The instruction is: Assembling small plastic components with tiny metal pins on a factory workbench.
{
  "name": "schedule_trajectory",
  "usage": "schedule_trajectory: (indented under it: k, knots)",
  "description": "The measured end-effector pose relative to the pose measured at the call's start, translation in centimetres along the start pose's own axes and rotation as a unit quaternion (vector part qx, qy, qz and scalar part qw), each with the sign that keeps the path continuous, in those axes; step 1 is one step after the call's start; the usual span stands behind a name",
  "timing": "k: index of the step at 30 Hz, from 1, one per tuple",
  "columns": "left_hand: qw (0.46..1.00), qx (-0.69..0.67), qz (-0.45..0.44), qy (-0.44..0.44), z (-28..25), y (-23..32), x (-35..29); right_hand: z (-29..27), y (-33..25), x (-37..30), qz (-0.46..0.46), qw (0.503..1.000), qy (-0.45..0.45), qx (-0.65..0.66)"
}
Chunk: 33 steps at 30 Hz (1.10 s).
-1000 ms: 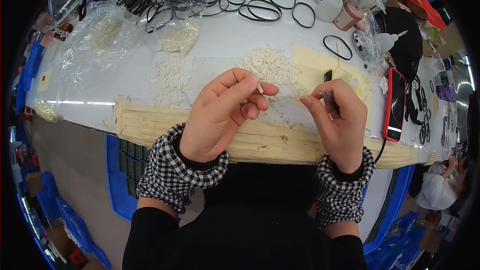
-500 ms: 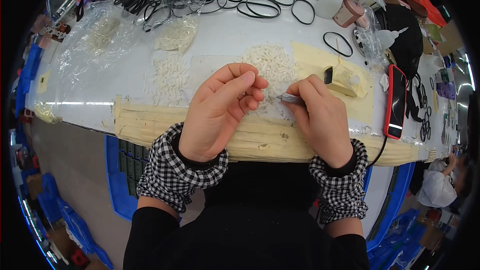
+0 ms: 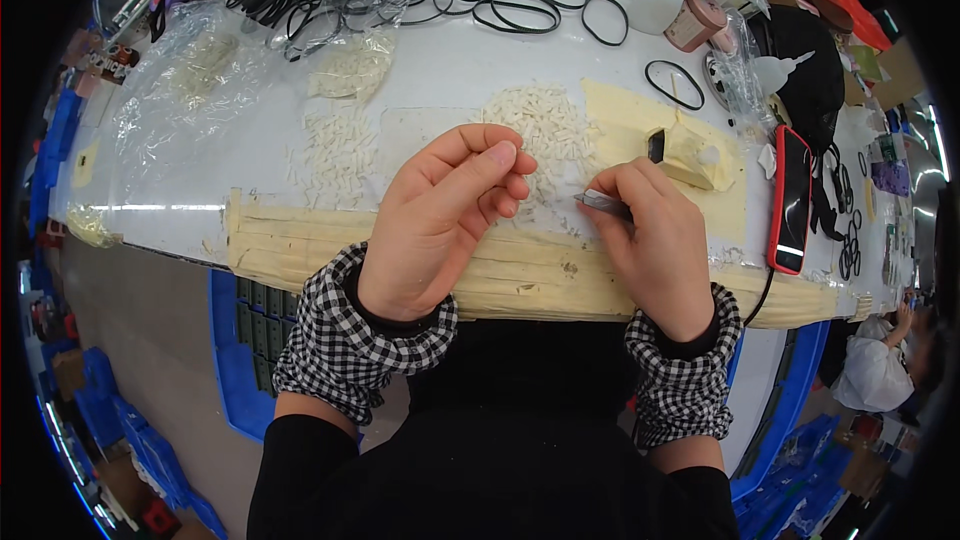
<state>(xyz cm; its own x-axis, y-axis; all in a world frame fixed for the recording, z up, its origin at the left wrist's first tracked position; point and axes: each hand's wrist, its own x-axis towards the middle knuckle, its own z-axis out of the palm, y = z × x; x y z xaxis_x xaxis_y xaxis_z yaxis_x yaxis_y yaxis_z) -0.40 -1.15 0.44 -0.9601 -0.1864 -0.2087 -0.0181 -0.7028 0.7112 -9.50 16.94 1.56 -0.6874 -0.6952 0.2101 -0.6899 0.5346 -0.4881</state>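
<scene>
My left hand (image 3: 440, 215) is raised above the table's near edge, its thumb and forefinger pinched together. Whatever sits between those fingertips is hidden or too small to make out. To its right, my right hand (image 3: 650, 240) grips a small flat grey metal tool (image 3: 603, 202) with a pointed end, which looks like a blade. The tip points left, toward my left hand, without touching it. Behind both hands lies a heap of small white tube-like pieces (image 3: 545, 120). Another spread of these white pieces (image 3: 338, 155) is to the left.
Yellowish tape (image 3: 300, 245) covers the table's front edge. On the right are a tape-wrapped block (image 3: 698, 160) and a red-cased phone (image 3: 791, 202) with a cable. Black rubber rings (image 3: 525, 12) pile up at the back. Clear plastic bags (image 3: 190, 80) lie on the left.
My right hand has drawn slightly right and down with the grey tool, widening the gap between the hands. My left hand keeps its pinch and has hardly moved.
</scene>
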Motion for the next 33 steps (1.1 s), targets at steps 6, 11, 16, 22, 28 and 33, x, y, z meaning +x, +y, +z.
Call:
schedule_trajectory:
  k: [6,11,16,22,28,33]
  knots:
    - [0.997,0.078,-0.001,-0.027,0.4,0.1,-0.1,-0.1,-0.7,0.2,-0.007,0.998,0.009,0.058]
    - [0.987,0.152,-0.001,-0.055,0.7,0.0,-0.3,-0.4,-2.0,0.6,-0.013,0.981,0.026,0.193]
    - [0.989,0.129,-0.021,-0.070,0.7,0.4,-0.5,-0.1,-3.0,0.7,-0.019,0.972,0.042,0.230]
    - [0.992,0.066,-0.061,-0.086,0.4,0.1,-0.5,-0.8,-3.1,0.8,-0.066,0.978,0.019,0.197]
    - [0.983,0.066,-0.091,-0.146,0.0,0.2,-0.4,-0.9,-1.7,0.6,-0.092,0.993,-0.002,0.074]
    - [0.979,0.068,-0.102,-0.161,0.1,0.4,-0.5,-1.1,-1.5,0.6,-0.107,0.992,-0.010,0.061]
